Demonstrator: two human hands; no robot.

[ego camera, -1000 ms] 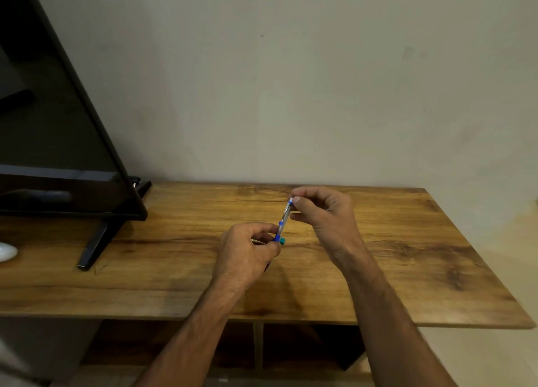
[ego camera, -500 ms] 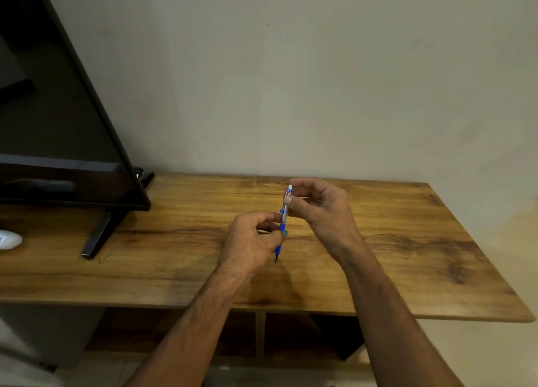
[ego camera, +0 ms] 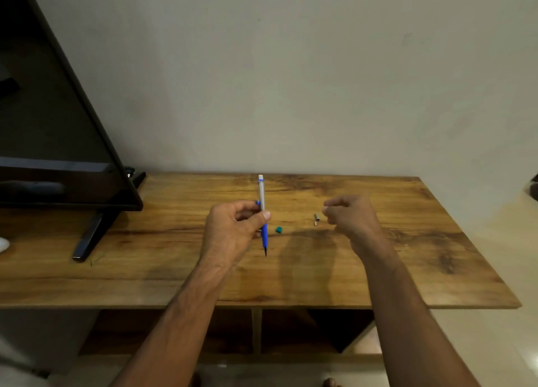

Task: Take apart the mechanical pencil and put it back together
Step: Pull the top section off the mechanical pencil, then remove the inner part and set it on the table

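Note:
My left hand (ego camera: 233, 229) grips the mechanical pencil (ego camera: 263, 209) near its middle and holds it almost upright above the wooden table (ego camera: 174, 270). The pencil has a silver upper barrel, a blue grip and a dark tip that points down. A small silver cap (ego camera: 316, 218) lies on the table just left of my right hand (ego camera: 348, 214). A small teal piece (ego camera: 279, 229) lies on the table right of the pencil's grip. My right hand hovers with its fingers loosely curled and nothing visible in them.
A large dark monitor (ego camera: 58, 142) on a black stand (ego camera: 93, 235) fills the left side. A white object (ego camera: 3, 244) sits at the far left edge. A plain wall rises behind the table, and shelves show below its front edge.
My right hand has let go of the pencil's top and moved right. The silver cap and the teal piece now lie on the table. My left hand holds the pencil alone.

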